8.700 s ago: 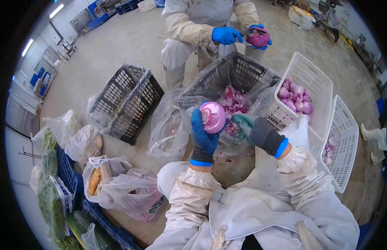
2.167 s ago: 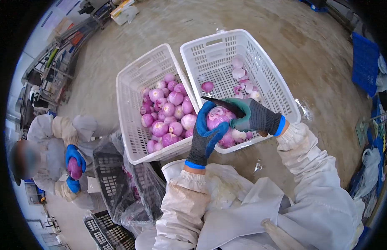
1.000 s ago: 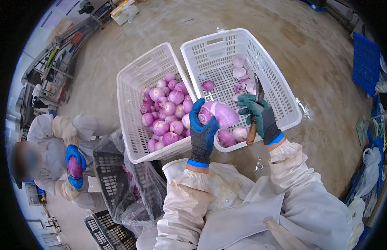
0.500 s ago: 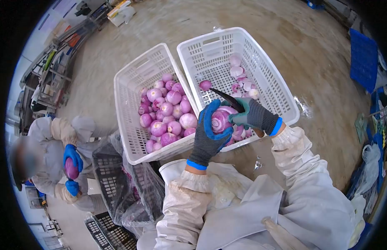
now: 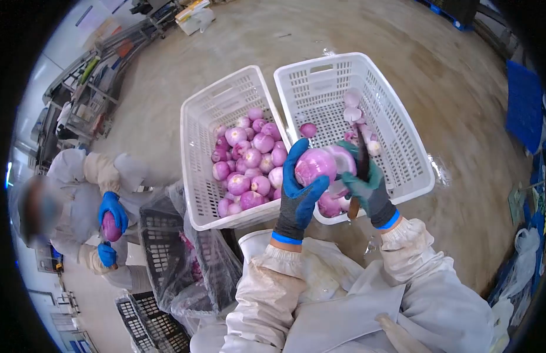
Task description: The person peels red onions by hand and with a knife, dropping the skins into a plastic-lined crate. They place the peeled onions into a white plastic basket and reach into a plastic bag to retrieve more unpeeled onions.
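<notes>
My left hand (image 5: 299,191), in a blue and grey glove, holds a purple onion (image 5: 316,166) over the near part of the right white crate (image 5: 426,176). Beside it my right hand (image 5: 370,188), in a teal and grey glove, grips a dark-bladed knife (image 5: 363,154) with a brown handle, its blade pointing away from me. A pale peeled layer (image 5: 341,160) lies between the onion and my right fingers. Onion skins and pieces (image 5: 352,113) lie in the right crate, along with a small onion (image 5: 308,130). The left white crate (image 5: 190,153) holds several purple onions (image 5: 250,157).
At the left, another person (image 5: 67,206) in blue gloves holds an onion (image 5: 111,227). Between us stands a dark crate lined with clear plastic (image 5: 211,265). A black crate (image 5: 152,320) is below it. Blue panels (image 5: 524,109) stand at the far right, shelving (image 5: 87,88) at the upper left.
My right hand has turned, so the knife now points away from me instead of to the left. A pale layer has parted from the onion's side. The view has shifted, moving the crates right and down.
</notes>
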A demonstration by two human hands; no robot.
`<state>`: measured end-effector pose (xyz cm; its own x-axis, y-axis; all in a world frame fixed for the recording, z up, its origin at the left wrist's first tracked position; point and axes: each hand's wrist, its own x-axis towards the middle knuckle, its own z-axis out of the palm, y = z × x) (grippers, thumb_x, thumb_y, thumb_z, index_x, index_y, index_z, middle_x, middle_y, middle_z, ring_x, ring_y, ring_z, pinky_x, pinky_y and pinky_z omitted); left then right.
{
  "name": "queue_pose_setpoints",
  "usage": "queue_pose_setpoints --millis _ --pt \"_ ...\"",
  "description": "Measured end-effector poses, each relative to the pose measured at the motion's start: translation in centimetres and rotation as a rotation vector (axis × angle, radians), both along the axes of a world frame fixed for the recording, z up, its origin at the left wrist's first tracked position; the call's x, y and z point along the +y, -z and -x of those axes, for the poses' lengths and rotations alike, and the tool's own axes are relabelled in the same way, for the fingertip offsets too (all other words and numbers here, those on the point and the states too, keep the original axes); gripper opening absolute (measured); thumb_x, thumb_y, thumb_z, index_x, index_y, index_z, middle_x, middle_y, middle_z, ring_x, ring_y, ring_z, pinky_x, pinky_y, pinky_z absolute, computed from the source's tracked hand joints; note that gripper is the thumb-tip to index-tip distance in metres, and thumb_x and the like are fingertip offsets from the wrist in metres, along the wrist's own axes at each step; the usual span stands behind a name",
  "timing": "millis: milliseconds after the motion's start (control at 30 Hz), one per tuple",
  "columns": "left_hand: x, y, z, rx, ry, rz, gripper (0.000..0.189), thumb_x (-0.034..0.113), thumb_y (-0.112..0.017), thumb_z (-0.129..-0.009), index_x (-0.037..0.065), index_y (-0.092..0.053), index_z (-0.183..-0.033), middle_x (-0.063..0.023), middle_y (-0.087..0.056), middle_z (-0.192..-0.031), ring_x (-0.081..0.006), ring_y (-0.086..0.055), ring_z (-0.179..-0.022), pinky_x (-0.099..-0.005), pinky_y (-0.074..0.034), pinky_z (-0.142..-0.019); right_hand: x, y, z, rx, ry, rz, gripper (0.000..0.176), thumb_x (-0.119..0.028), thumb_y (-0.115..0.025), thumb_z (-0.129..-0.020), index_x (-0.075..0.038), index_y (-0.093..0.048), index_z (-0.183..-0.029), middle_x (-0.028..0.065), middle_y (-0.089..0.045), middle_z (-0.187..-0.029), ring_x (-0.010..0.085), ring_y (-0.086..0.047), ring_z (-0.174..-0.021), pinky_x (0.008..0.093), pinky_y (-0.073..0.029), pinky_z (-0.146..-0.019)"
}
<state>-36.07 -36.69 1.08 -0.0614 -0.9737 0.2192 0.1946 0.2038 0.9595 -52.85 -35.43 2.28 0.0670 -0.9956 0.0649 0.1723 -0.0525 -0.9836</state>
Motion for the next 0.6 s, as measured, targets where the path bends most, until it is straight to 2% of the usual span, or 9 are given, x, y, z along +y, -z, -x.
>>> queue_pose_setpoints --millis 133,167,267,300,367,400,467,500,600 --pt "0.1 -0.7 -0.7 0.507 0.160 -0.184 0.083 0.013 -0.073 -0.071 0.009 -0.031 -0.143 -0.0123 -0.045 -0.132 -0.0280 -0.047 -0.121 -0.0417 -0.044 -0.100 -0.8 2.4 1.9 -0.256 0.104 -0.144 0.037 -0.015 -0.058 -0.087 -0.002 -0.052 -0.122 0.0098 -0.068 -0.089 0.0161 -0.066 -0.077 0.0238 -0.051 -0.052" --pt "0.1 -0.9 -0.9 0.696 0.238 -0.253 0.085 0.015 -0.073 -0.070 0.011 -0.030 -0.144 -0.0127 -0.046 -0.131 -0.0295 -0.048 -0.122 -0.0438 -0.044 -0.100 -0.7 2.1 2.8 -0.164 0.117 -0.187 0.036 -0.015 -0.057 -0.088 -0.002 -0.051 -0.121 0.0108 -0.067 -0.093 0.0171 -0.067 -0.078 0.0248 -0.052 -0.052" --pt "0.2 -1.3 -1.3 0.756 0.280 -0.243 0.085 0.017 -0.073 -0.071 0.010 -0.029 -0.144 -0.0140 -0.046 -0.131 -0.0315 -0.047 -0.122 -0.0471 -0.042 -0.102 -1.1 2.2 4.1 -0.056 0.123 -0.186 0.046 -0.022 -0.062 -0.087 -0.002 -0.050 -0.127 0.0091 -0.064 -0.100 0.0166 -0.065 -0.076 0.0265 -0.051 -0.053" --pt "0.2 -1.4 -1.4 0.757 0.279 -0.240 0.085 0.017 -0.073 -0.071 0.010 -0.029 -0.144 -0.0140 -0.046 -0.131 -0.0315 -0.047 -0.122 -0.0471 -0.042 -0.102 -1.2 1.8 4.4 -0.055 0.121 -0.185 0.046 -0.022 -0.062 -0.087 -0.002 -0.050 -0.127 0.0091 -0.064 -0.100 0.0166 -0.065 -0.076 0.0265 -0.051 -0.053" --pt "0.2 -1.5 -1.5 0.734 0.318 -0.224 0.085 0.016 -0.071 -0.070 0.008 -0.029 -0.144 -0.0140 -0.046 -0.133 -0.0304 -0.046 -0.123 -0.0458 -0.042 -0.103 -1.4 1.2 4.9 0.525 -0.044 -0.263 0.050 -0.024 -0.065 -0.086 -0.004 -0.051 -0.129 0.0072 -0.063 -0.103 0.0131 -0.061 -0.074 0.0253 -0.050 -0.055" --pt "0.2 -1.4 -1.6 0.737 0.317 -0.225 0.085 0.016 -0.071 -0.070 0.008 -0.029 -0.144 -0.0140 -0.046 -0.133 -0.0304 -0.046 -0.123 -0.0458 -0.042 -0.103 -1.6 1.8 5.1 0.528 -0.044 -0.264 0.050 -0.024 -0.065 -0.086 -0.004 -0.051 -0.129 0.0072 -0.063 -0.103 0.0131 -0.061 -0.074 0.0253 -0.050 -0.055" --pt "0.1 -1.1 -1.6 0.527 0.261 -0.128 0.087 0.014 -0.071 -0.068 0.006 -0.028 -0.143 -0.0140 -0.045 -0.134 -0.0286 -0.045 -0.125 -0.0428 -0.041 -0.103 -2.1 3.5 5.3 0.760 0.025 -0.027 0.049 -0.024 -0.068 -0.085 -0.006 -0.053 -0.129 0.0068 -0.063 -0.104 0.0093 -0.057 -0.075 0.0242 -0.049 -0.055" --pt "0.0 -1.1 -1.6 0.530 0.260 -0.132 0.087 0.014 -0.071 -0.068 0.006 -0.028 -0.143 -0.0140 -0.045 -0.134 -0.0286 -0.045 -0.125 -0.0428 -0.041 -0.103 -1.4 0.5 3.9 0.437 0.009 -0.171 0.050 -0.025 -0.068 -0.085 -0.007 -0.053 -0.129 0.0046 -0.063 -0.097 0.0070 -0.056 -0.077 0.0224 -0.046 -0.052" --pt "0.4 -2.0 -1.1 0.209 0.216 0.011 0.088 0.013 -0.070 -0.066 0.004 -0.028 -0.143 -0.0125 -0.044 -0.135 -0.0260 -0.043 -0.126 -0.0390 -0.041 -0.103 -0.4 -4.6 1.2 0.171 -0.182 -0.166 0.051 -0.022 -0.069 -0.084 -0.008 -0.052 -0.130 0.0014 -0.061 -0.091 0.0049 -0.054 -0.072 0.0201 -0.043 -0.050"
